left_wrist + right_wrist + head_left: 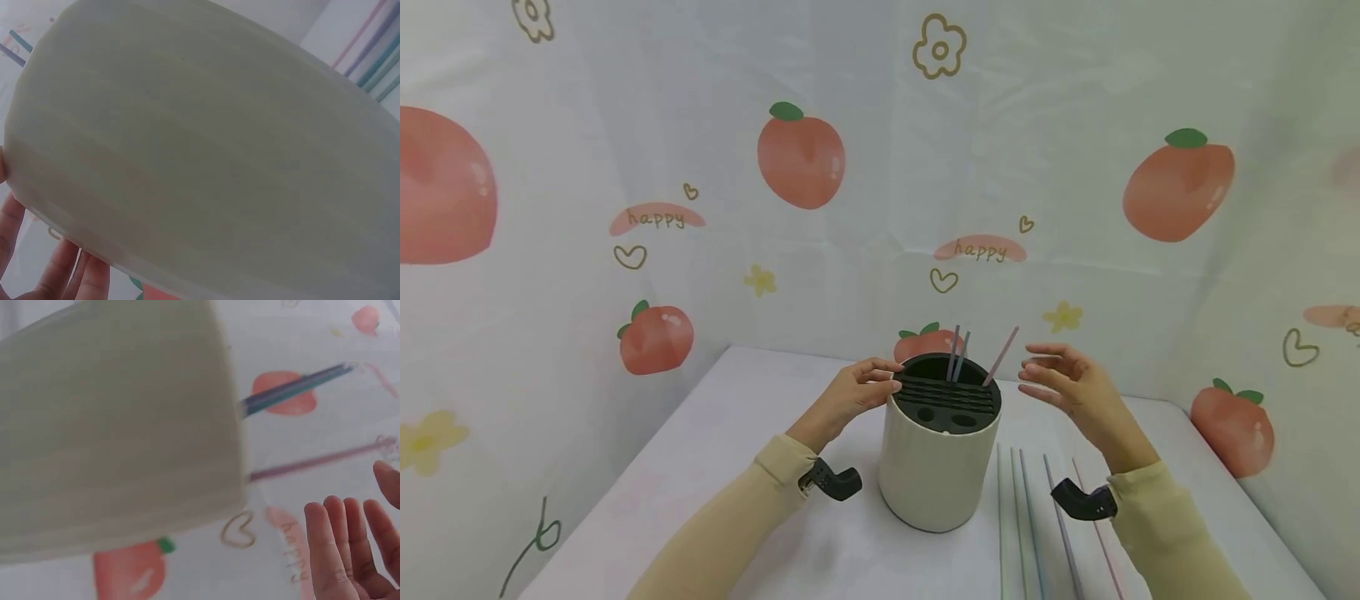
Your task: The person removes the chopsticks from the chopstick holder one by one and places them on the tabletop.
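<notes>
A cream cylindrical holder stands upright on the table, with a black slotted insert in its top. Three thin coloured sticks rise from the insert: a pink stick leaning right and two bluish-purple sticks close together. My left hand touches the holder's rim on the left with its fingertips; in the left wrist view its fingers lie along the holder's edge. My right hand is in the air right of the pink stick, fingers extended and holding nothing, as the right wrist view also shows.
Several thin sticks lie roughly parallel on the white table right of the holder, among them a green stick, a blue stick and a pink stick. A peach-printed cloth hangs behind the table.
</notes>
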A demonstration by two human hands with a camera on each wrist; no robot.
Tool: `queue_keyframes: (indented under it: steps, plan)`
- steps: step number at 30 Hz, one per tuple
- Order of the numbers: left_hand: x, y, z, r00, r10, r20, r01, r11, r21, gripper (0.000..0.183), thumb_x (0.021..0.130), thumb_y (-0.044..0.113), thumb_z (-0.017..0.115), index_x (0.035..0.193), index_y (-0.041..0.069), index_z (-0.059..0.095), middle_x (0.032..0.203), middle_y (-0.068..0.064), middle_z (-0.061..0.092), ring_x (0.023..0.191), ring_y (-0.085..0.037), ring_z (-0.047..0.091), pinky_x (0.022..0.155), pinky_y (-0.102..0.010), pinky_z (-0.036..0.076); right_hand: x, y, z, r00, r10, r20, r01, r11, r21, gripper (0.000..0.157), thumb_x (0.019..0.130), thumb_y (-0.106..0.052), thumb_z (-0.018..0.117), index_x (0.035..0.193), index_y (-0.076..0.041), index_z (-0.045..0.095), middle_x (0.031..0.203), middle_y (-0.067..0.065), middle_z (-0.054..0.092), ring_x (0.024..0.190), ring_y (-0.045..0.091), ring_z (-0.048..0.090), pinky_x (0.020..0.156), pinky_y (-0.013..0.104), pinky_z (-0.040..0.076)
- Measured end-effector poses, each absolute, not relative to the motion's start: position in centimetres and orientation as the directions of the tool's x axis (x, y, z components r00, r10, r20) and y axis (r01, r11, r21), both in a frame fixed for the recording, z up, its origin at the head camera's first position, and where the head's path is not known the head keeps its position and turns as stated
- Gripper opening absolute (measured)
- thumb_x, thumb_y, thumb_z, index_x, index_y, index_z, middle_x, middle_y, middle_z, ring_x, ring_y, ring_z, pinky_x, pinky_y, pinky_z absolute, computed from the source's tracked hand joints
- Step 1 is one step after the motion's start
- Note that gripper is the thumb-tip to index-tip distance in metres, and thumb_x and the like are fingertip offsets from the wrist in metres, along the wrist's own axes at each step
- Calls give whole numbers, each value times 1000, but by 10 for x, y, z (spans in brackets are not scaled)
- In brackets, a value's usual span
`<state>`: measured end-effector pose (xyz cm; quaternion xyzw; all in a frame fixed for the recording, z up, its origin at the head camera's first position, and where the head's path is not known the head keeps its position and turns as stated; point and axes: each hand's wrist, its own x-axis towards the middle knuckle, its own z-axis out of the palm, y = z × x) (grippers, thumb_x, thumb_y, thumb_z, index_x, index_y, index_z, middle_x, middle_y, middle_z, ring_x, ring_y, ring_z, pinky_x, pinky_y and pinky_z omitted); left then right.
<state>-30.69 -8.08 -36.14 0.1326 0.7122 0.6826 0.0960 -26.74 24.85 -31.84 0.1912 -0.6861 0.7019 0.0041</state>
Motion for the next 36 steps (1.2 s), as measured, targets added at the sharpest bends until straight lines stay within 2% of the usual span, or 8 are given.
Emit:
queue_keyframes:
  steps: [5, 11, 22, 29, 33, 36]
  plan:
    - [-307, -81, -362, -946, 322, 50, 64, 33, 997, 33, 89, 12, 68, 122, 7, 63, 129, -17, 50, 108, -21, 60, 99, -36, 51, -269, 234, -302, -890, -260, 375, -356, -117, -927, 26, 94, 2, 57, 117, -10, 60, 106, 4, 63, 97, 13, 68, 87, 28, 56]
    - [-306, -81, -361, -944, 327, 49, 67, 43, 997, 34, 90, 13, 68, 123, 6, 62, 128, -17, 51, 107, -20, 61, 100, -37, 51, -279, 224, -311, -866, -274, 417, -367, -217, -904, 31, 90, 13, 56, 111, -8, 63, 103, 3, 65, 94, 14, 68, 84, 29, 57]
    - [-304, -81, -359, -945, 322, 51, 69, 44, 997, 33, 90, 13, 68, 122, 5, 63, 126, -16, 51, 107, -20, 60, 100, -38, 51, -285, 219, -325, -892, -266, 367, -346, -124, -930, 21, 90, 7, 61, 96, -13, 65, 101, -2, 65, 92, 10, 69, 84, 25, 57]
    - [-304, -81, -360, -944, 328, 48, 65, 41, 997, 35, 90, 13, 68, 123, 6, 62, 127, -16, 50, 109, -20, 60, 100, -37, 51, -286, 219, -326, -899, -265, 348, -334, -101, -937, 20, 89, 5, 63, 95, -13, 66, 100, -3, 66, 92, 10, 69, 83, 25, 58]
    - [-305, -81, -360, -946, 322, 42, 58, 39, 998, 34, 90, 13, 69, 123, 6, 62, 126, -16, 50, 107, -20, 60, 100, -36, 51, -287, 219, -319, -897, -249, 366, -360, -71, -930, 17, 90, 3, 64, 94, -13, 65, 98, -4, 67, 88, 9, 70, 82, 26, 58]
    - [-306, -81, -361, -947, 318, 37, 50, 32, 998, 34, 90, 13, 69, 122, 6, 63, 126, -16, 50, 105, -19, 60, 100, -36, 51, -287, 221, -306, -874, -228, 428, -415, -107, -904, 18, 90, 6, 62, 95, -11, 66, 96, -2, 66, 87, 10, 70, 81, 27, 58]
